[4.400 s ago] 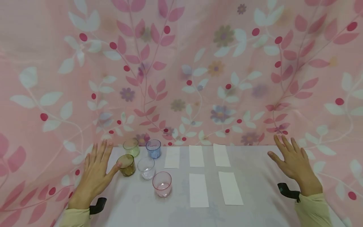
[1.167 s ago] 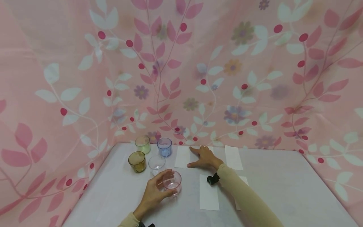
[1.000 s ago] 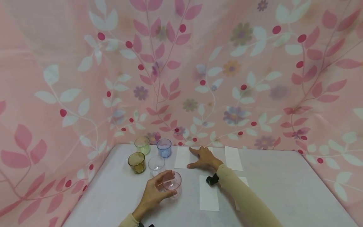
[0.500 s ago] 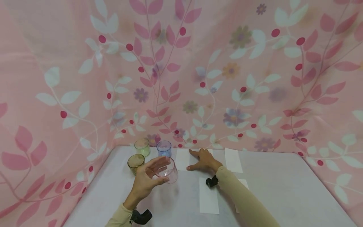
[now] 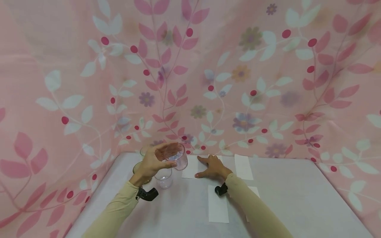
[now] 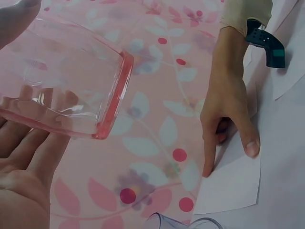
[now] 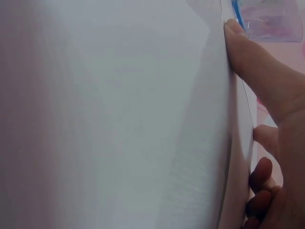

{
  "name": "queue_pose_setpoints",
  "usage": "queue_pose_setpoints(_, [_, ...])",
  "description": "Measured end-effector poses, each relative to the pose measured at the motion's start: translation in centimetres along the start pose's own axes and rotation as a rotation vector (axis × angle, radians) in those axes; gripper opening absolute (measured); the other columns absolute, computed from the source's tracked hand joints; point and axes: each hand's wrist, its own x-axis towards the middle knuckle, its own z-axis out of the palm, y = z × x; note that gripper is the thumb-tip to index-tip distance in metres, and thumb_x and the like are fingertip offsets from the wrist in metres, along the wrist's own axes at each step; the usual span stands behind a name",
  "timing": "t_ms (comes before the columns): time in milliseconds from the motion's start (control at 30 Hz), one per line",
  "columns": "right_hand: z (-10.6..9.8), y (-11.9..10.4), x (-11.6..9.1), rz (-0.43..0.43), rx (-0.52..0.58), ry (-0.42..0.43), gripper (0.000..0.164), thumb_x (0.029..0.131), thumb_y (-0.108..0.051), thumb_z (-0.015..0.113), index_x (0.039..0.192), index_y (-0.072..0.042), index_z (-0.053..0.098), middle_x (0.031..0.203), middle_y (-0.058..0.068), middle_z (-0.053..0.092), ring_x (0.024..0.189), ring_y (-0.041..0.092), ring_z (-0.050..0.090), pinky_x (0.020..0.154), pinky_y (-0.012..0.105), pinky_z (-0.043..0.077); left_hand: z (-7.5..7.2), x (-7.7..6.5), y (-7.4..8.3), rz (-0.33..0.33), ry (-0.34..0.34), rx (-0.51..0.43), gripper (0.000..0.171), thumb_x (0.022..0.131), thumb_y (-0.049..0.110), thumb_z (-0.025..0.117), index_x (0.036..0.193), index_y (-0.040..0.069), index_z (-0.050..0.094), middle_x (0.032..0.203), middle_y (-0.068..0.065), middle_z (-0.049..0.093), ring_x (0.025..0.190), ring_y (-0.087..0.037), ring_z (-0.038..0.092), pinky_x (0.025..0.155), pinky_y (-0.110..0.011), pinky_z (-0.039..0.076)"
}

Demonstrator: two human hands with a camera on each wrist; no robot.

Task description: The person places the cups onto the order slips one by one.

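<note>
My left hand (image 5: 151, 162) grips a pink glass (image 5: 179, 161) between thumb and fingers, holding it tilted above the table near the back. In the left wrist view the glass (image 6: 71, 71) has a thick pink base. Directly below it stands a clear glass (image 5: 163, 179). The amber glass (image 5: 137, 168) and green glass (image 5: 144, 150) are mostly covered by the left hand, and the blue one is hidden in the head view. My right hand (image 5: 215, 167) rests at the back, thumb and index finger spread and touching a white paper slip (image 6: 233, 188).
More white paper slips lie flat: one at back right (image 5: 243, 167), one in front (image 5: 218, 205), and another partly under the right sleeve (image 5: 247, 201). A floral pink curtain (image 5: 196, 82) rises right behind the table's back edge.
Both hands came in from the sides; the left took hold of the pink glass, lifted it and carried it toward the back. Over the last second the right hand has stayed in place.
</note>
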Motion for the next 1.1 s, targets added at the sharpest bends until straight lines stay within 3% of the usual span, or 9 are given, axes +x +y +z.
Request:
queue_pose_setpoints(300, [0.2, -0.1, 0.1, 0.027, 0.014, -0.03, 0.103, 0.075, -0.066, 0.089, 0.161, -0.034, 0.044, 0.127, 0.013, 0.055, 0.104, 0.023, 0.044, 0.094, 0.042, 0.043, -1.8, 3.0, -1.4, -0.132, -0.034, -0.099, 0.071, 0.088, -0.006, 0.08, 0.152, -0.008, 0.047, 0.152, -0.019, 0.06, 0.14, -0.023, 0.061, 0.119, -0.041, 0.047])
queue_pose_setpoints(533, [0.3, -0.4, 0.2, 0.004, 0.014, -0.021, 0.102, 0.076, -0.064, 0.089, 0.161, -0.03, 0.045, 0.121, 0.012, 0.055, 0.102, 0.024, 0.043, 0.091, 0.042, 0.042, -2.6, 4.4, -3.2, -0.232, -0.056, -0.172, 0.073, 0.092, -0.01, 0.071, 0.159, -0.002, 0.041, 0.162, -0.022, 0.048, 0.154, -0.034, 0.044, 0.108, -0.031, 0.056])
queue_pose_setpoints(700, [0.1, -0.3, 0.1, 0.01, 0.01, -0.023, 0.102, 0.076, -0.064, 0.089, 0.161, -0.031, 0.045, 0.119, 0.012, 0.055, 0.102, 0.023, 0.044, 0.091, 0.041, 0.043, -2.2, 5.6, -4.2, -0.262, -0.06, -0.18, 0.074, 0.092, -0.01, 0.071, 0.159, 0.0, 0.042, 0.163, -0.022, 0.046, 0.156, -0.04, 0.039, 0.111, -0.029, 0.054])
queue_pose_setpoints(867, [-0.1, -0.2, 0.0, 0.009, -0.001, -0.012, 0.101, 0.076, -0.064, 0.089, 0.161, -0.032, 0.045, 0.12, 0.014, 0.056, 0.102, 0.025, 0.045, 0.093, 0.043, 0.044, -1.3, 6.8, -5.2, -0.324, -0.072, -0.201, 0.071, 0.091, -0.011, 0.07, 0.157, 0.001, 0.046, 0.161, -0.026, 0.047, 0.155, -0.041, 0.039, 0.105, -0.028, 0.056])
queue_pose_setpoints(1100, [-0.3, 0.0, 0.0, 0.011, -0.005, -0.004, 0.1, 0.076, -0.065, 0.089, 0.161, -0.033, 0.045, 0.123, 0.017, 0.057, 0.102, 0.024, 0.046, 0.093, 0.045, 0.045, -0.3, 7.5, -6.5, -0.413, -0.127, -0.176, 0.079, 0.087, -0.005, 0.074, 0.159, -0.002, 0.04, 0.161, -0.021, 0.048, 0.154, -0.041, 0.038, 0.113, -0.033, 0.05])
